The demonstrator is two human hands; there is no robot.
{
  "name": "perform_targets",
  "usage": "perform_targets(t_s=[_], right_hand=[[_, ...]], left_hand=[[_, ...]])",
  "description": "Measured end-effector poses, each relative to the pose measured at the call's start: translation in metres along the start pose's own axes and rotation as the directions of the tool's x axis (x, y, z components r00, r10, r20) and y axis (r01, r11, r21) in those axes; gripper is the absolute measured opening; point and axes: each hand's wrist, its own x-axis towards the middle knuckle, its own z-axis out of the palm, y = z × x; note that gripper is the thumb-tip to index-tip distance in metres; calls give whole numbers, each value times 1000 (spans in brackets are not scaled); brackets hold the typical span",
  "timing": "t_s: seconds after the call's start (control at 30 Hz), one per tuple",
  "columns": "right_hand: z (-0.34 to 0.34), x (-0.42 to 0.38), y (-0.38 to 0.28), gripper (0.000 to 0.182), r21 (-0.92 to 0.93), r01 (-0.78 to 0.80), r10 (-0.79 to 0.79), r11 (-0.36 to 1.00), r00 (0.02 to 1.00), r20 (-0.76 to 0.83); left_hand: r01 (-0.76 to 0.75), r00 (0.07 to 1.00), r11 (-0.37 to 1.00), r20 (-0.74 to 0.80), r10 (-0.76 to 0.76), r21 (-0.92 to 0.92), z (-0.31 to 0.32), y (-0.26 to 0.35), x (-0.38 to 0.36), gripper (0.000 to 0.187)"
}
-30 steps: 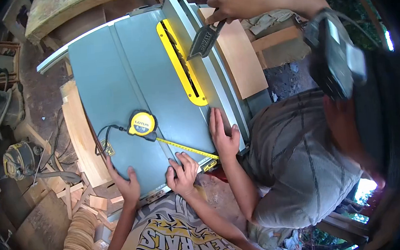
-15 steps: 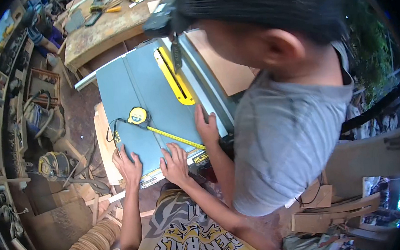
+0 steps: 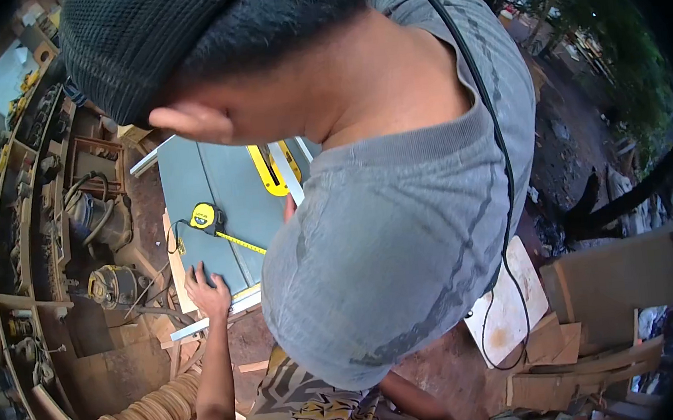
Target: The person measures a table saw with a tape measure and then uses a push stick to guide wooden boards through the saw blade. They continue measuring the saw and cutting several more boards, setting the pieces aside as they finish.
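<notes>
My left hand (image 3: pixel 208 291) rests at the near left edge of a grey table-saw top (image 3: pixel 181 175), fingers spread and holding nothing. Just beyond it lies a yellow and black tape measure (image 3: pixel 204 217) with a wrist cord. Its yellow blade (image 3: pixel 241 243) runs out to the right until a co-worker's shoulder covers it. That co-worker, in a grey shirt (image 3: pixel 388 245), leans across the saw and hides my right hand; only part of my right forearm (image 3: pixel 417 401) shows. A pale straight bar (image 3: pixel 286 170) crosses the saw's yellow insert plate (image 3: pixel 267 176).
Shelves of tools (image 3: pixel 29 173) line the left side. A round shop machine (image 3: pixel 111 286) sits on the floor there. Stacked wooden rings (image 3: pixel 139 419) lie at lower left. On the right are a pale board (image 3: pixel 512 298) and scrap wood (image 3: pixel 583 376).
The co-worker has leaned left across the view, covering my right hand and much of the saw. The pale bar now lies over the yellow insert. My left hand stays by the table edge.
</notes>
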Motion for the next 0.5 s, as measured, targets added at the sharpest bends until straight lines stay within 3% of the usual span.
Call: perform_targets(t_s=[0.13,0.27,0.37,0.5], right_hand=[[-45,-2,7,33,-146,-23,5,989,993,-121],[-95,33,-14,34,-430,67,-192,900,947,-256],[-129,95,-43,35,-752,77,-409,655,872,-267],[-143,171,-63,35,-975,-151,-493,166,843,-215]], left_hand=[[-22,999,1000,-27,21,-5,-1,1,0,47],[-49,998,999,-44,48,-14,0,-2,1,47],[-52,997,999,-58,52,2,3,-5,0,47],[-51,996,999,-69,51,-1,0,-1,0,45]])
